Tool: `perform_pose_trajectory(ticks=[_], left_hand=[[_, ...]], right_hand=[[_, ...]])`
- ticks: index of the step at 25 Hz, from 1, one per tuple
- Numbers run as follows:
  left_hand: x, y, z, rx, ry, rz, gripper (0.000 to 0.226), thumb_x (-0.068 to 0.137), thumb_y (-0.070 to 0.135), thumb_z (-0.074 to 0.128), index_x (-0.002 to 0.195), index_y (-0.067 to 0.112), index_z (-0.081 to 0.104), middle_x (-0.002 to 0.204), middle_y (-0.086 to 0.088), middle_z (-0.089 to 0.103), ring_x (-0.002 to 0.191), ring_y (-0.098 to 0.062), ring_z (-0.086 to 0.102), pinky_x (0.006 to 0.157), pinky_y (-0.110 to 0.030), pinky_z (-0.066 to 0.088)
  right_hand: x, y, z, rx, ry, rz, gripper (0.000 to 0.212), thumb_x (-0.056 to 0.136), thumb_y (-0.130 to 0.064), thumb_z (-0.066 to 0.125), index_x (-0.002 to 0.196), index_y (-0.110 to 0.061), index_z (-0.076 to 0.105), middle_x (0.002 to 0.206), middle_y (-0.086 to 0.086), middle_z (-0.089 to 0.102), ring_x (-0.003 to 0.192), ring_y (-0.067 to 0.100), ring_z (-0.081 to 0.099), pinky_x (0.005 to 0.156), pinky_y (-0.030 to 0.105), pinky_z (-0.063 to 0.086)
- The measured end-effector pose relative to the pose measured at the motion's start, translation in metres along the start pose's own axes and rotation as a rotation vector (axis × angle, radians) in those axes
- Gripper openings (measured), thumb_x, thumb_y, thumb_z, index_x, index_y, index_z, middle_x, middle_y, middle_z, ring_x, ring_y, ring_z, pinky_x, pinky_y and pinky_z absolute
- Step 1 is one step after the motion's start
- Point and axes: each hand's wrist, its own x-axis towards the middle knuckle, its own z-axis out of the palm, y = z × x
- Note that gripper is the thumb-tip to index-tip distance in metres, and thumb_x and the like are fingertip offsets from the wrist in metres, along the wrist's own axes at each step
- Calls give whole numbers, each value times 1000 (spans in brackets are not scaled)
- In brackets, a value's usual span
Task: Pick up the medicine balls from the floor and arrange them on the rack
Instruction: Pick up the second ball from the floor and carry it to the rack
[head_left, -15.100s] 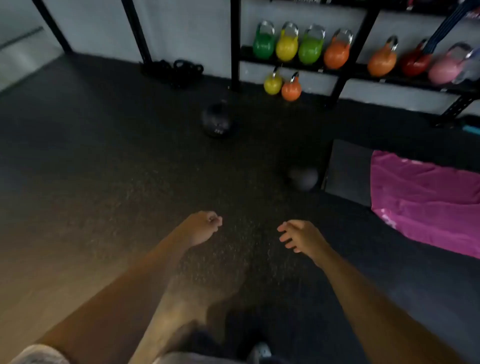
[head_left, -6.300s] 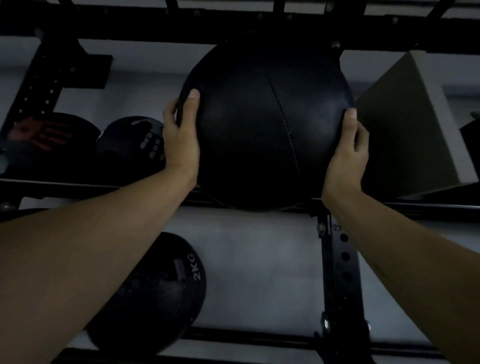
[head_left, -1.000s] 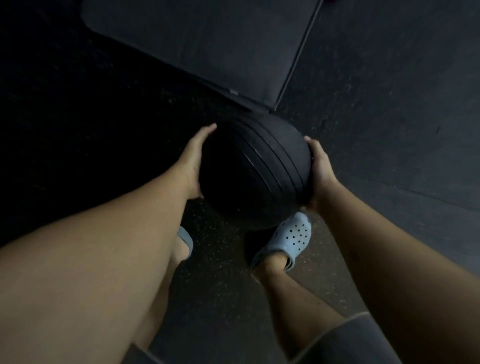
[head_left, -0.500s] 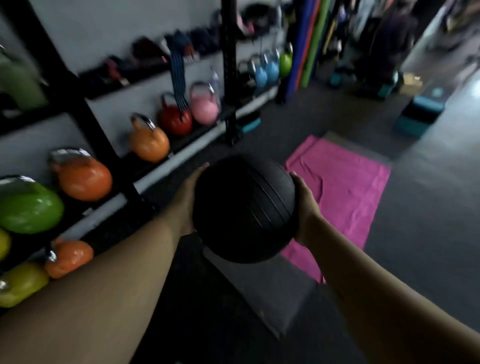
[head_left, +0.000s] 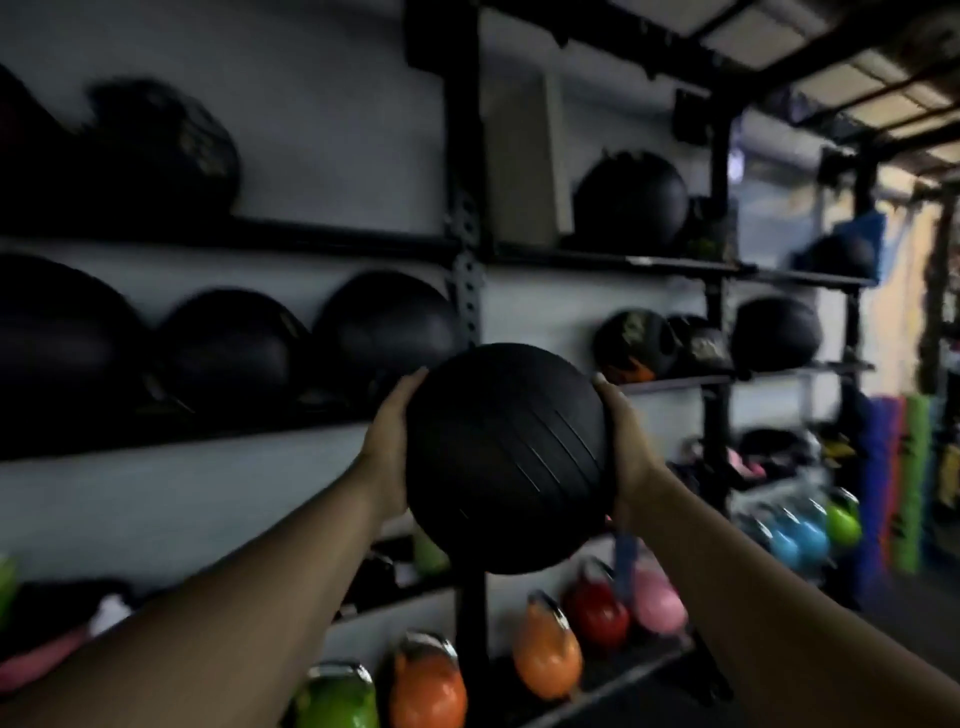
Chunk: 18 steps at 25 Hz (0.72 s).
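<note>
- Two hands carry one black medicine ball (head_left: 504, 457) at chest height in front of the rack (head_left: 467, 291); it touches no shelf yet and hangs in the air before the black upright.
- Our left hand (head_left: 387, 441) presses flat on the ball's left flank and our right hand (head_left: 623, 441) on its right flank, fingers spread and curved around the ball, clamping it between the palms.
- We judge the ball heavy and dense: it fills the span between both palms, and one hand alone would likely lose it.
- Its skin looks matte and rubbery, with thin raised ribs slanting across the front, so we expect fair friction rather than a slippery surface.
- We think the best hold is the one shown, on opposite sides at the widest part, with the hands slightly under the middle so the weight sits in the palms.
- It seems tough, not fragile, but dropping it on the kettlebells (head_left: 545, 654) below would be unwise.
- Free shelf space shows on the middle shelf (head_left: 670, 383), between the upright and the printed balls (head_left: 636, 343) further right; this looks the likeliest spot.
- Three large dark balls (head_left: 384, 332) already fill the middle shelf left of the upright.
- Markings show on some shelved balls, in pale and orange print, but blur and dim light make none readable; the held ball shows no label.
</note>
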Motion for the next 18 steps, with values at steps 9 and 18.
perform_pose_trajectory(ticks=[9, 18], left_hand=[[77, 250, -71, 197, 147, 500, 49, 92, 50, 64, 114, 10, 82, 116, -17, 79, 107, -35, 76, 87, -37, 62], [227, 333, -71, 188, 168, 737, 52, 86, 57, 68, 113, 16, 83, 108, -13, 83, 96, -31, 77, 63, -35, 65]], right_hand=[[111, -79, 251, 223, -394, -188, 63, 88, -68, 61, 122, -18, 81, 117, 16, 82, 104, 40, 79, 86, 47, 65], [288, -154, 351, 209, -569, -436, 61, 85, -64, 65, 122, -19, 81, 117, 15, 82, 108, 40, 77, 97, 56, 62]])
